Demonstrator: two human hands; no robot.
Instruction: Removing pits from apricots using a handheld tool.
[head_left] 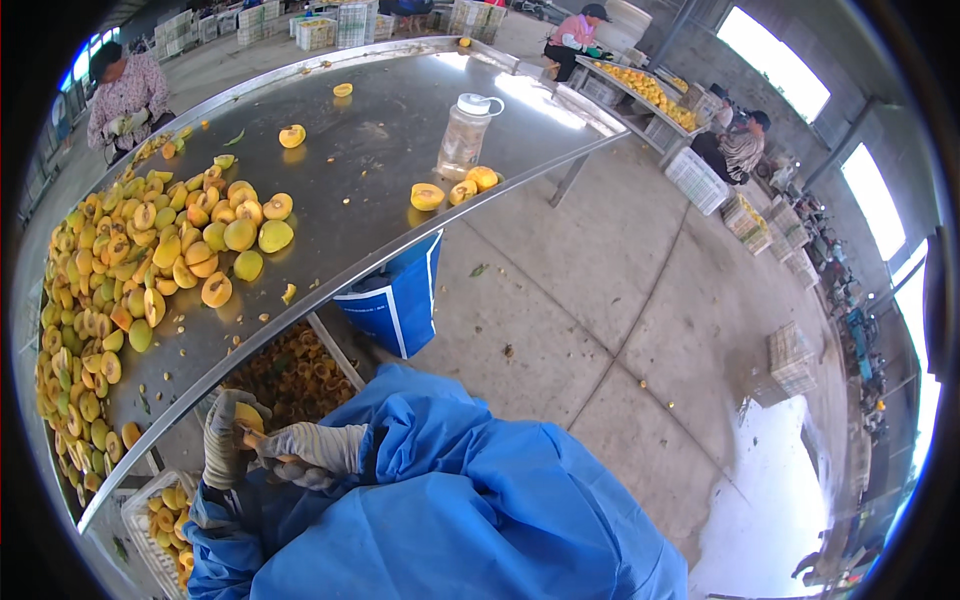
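Close to my body, below the metal table's near edge, both gloved hands are together. My left hand point(224, 448) is closed round a yellow peach half point(249, 414). Against that fruit comes my right hand point(308, 452), its fingers curled round a small tool with a brown handle; the tool's tip is hidden at the fruit. A large heap of halved peaches point(170, 245) covers the left part of the table point(370, 135). Beneath my hands to the left stands a white crate point(140, 520) of peach halves. Scraps of brown and orange fruit point(290, 375) lie under the table edge.
A clear bottle point(465, 135) with a white lid stands on the table near a few peach halves point(427, 196). A blue bag point(395, 300) hangs below the edge. One person point(128, 95) works across the table; others sit by a fruit-laden table point(645, 90) and crates point(697, 180).
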